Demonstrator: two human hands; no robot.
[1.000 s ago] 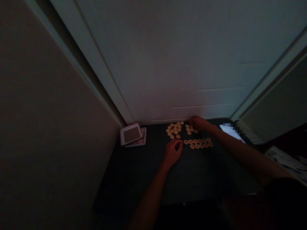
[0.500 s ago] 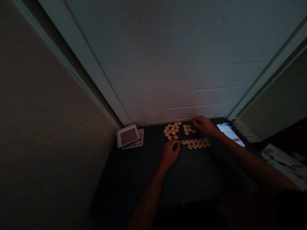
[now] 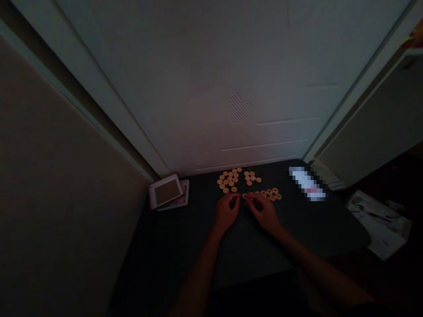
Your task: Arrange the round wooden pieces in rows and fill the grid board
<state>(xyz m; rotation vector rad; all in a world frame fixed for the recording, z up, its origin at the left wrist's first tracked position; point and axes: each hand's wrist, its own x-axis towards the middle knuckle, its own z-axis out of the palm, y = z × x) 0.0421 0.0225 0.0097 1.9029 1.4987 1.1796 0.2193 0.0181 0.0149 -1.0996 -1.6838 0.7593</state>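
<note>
While my left hand (image 3: 226, 213) and my right hand (image 3: 264, 213) face each other over the dark tabletop (image 3: 247, 255), their fingertips come close without meeting. On the left, thumb and forefinger curve into a loop with their tips drawn near each other; I cannot tell whether anything is pinched there. The right fingers are bunched and point toward the left ones, right by a pale disc (image 3: 244, 196) that sits between the two sets of fingertips. Whether they grip it or only touch it, I cannot tell (the light is very dim).

Just beyond and to the right of my right knuckles, marked discs (image 3: 272, 198) lie in two short rows, red signs on some and dark on others, with part of the rows hidden by that hand. Ahead of my left hand spreads a loose cluster of plain-looking discs (image 3: 225, 182); a smaller group (image 3: 253, 178) sits ahead of the gap between my hands.

Farther off to the left of my left hand, two pale-edged flat cases (image 3: 168, 192) lie askew, one upon the other. Well to the right of my right hand is a bright slab (image 3: 307, 184), blurred into blocks. Past everything rises a pale panel (image 3: 185, 97) bearing striped hearts (image 3: 239, 108).
</note>
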